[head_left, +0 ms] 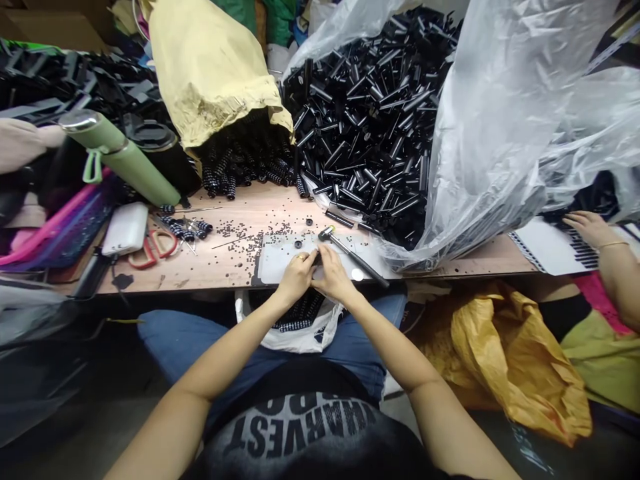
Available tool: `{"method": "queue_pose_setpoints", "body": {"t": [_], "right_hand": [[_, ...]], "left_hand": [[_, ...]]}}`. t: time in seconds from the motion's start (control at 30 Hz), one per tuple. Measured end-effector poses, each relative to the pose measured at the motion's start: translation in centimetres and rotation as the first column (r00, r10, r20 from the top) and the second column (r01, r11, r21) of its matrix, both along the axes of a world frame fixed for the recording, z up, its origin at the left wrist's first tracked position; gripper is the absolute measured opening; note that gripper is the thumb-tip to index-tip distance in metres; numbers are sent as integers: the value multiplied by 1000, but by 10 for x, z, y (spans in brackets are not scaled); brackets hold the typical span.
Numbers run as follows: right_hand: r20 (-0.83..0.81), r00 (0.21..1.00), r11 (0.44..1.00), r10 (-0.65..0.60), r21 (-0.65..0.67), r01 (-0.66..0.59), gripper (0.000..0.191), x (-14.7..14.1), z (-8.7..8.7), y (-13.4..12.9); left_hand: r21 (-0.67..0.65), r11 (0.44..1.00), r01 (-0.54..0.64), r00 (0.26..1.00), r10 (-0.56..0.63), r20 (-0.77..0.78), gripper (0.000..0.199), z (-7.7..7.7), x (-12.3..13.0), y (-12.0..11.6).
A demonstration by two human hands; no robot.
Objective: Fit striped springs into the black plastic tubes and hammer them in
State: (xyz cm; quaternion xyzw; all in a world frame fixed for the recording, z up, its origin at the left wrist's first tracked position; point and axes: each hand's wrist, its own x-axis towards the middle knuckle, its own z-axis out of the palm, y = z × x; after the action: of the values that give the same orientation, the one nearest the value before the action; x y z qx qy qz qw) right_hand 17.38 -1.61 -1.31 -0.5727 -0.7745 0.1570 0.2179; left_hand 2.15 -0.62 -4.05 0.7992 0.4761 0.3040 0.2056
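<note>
Over the white board [273, 260] at the table's front edge, my left hand [299, 275] and my right hand [334, 272] meet with bent, closed fingers. Between the fingertips shows a bit of a small black part [317, 259], mostly covered by the fingers, so its exact kind is hidden. A hammer [355, 257] with a dark handle lies just right of my right hand. A small black ring [299, 245] rests on the board beyond my left hand. Below, in my lap, an open white bag [293, 341] holds black ridged pieces.
Black tubes [370, 120] heap in a clear plastic bag [480, 140]; a yellow sack [215, 67] spills ridged black pieces. Tiny black bits [250, 243] scatter leftward, near red-handled scissors [153, 249], a white power bank [126, 229] and a green bottle [125, 160]. A co-worker's hand [590, 227] is at right.
</note>
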Motion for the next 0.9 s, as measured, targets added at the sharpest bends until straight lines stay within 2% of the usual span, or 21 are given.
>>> {"method": "queue_pose_setpoints", "body": {"t": [0.07,0.13,0.2,0.3,0.4,0.5,0.57,0.6,0.73,0.83,0.9], "right_hand": [[190,964,982,-187,6,190,63,23,5,0],[372,862,933,-344,31,358,42,46,9,0],[491,796,922,-355,46,384,34,62,10,1],[546,772,935,-325,66,348,30,69,8,2],[487,810,924,-326,-17,382,28,67,12,-4],[291,902,917,-320,-144,372,32,65,21,-27],[177,931,926,-318,-151,345,37,63,26,-47],[169,935,929,-312,-150,337,37,61,28,-57],[301,919,918,-253,-225,327,32,52,36,-80],[217,932,935,-290,-146,324,37,39,50,-83],[149,952,957,-267,-79,281,41,27,56,-82]], "left_hand": [[74,989,124,982,-112,-152,44,-8,-7,3],[132,966,222,947,-182,-265,45,-11,-14,7],[175,936,304,905,-227,-359,47,-10,-19,11],[207,905,371,851,-242,-466,44,-7,-24,14],[248,918,310,847,-148,-511,38,-2,-25,14],[300,923,242,860,-61,-507,35,0,-27,12],[317,924,214,868,-32,-495,34,0,-28,11],[315,927,204,870,-24,-492,35,-1,-28,10],[269,950,157,866,-2,-500,40,-3,-19,2],[238,963,122,862,16,-507,46,-3,-2,-10],[213,971,112,860,13,-510,62,-5,10,-17]]}}
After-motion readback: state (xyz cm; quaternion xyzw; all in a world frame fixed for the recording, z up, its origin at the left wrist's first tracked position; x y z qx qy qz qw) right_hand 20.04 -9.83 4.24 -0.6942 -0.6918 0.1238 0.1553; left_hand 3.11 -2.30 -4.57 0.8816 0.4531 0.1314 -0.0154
